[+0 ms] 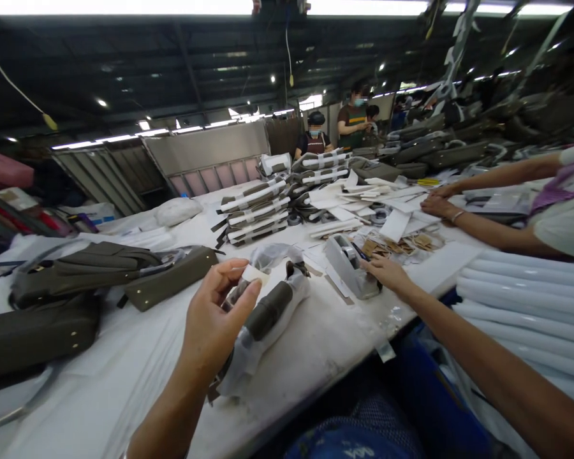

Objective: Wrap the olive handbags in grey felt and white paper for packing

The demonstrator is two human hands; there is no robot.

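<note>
My left hand (222,303) pinches a small white slip (255,274) between thumb and fingers. Just beyond and below it, an olive-brown bag strap or handle (270,309), partly wrapped in thin translucent white sheeting, lies on the white table (316,357). My right hand (390,274) reaches to a grey-white tape dispenser (347,268). Its fingertips are closed by the dispenser's right side, at a slim dark thing (360,253) too small to make out.
Stacked wrapped bag parts (258,213) stand behind. Olive bags (172,277) lie at left. White cards (358,194) and brown tags (402,245) are scattered beyond the dispenser. At right are a co-worker's hands (440,203) and a pile of white rolls (526,299).
</note>
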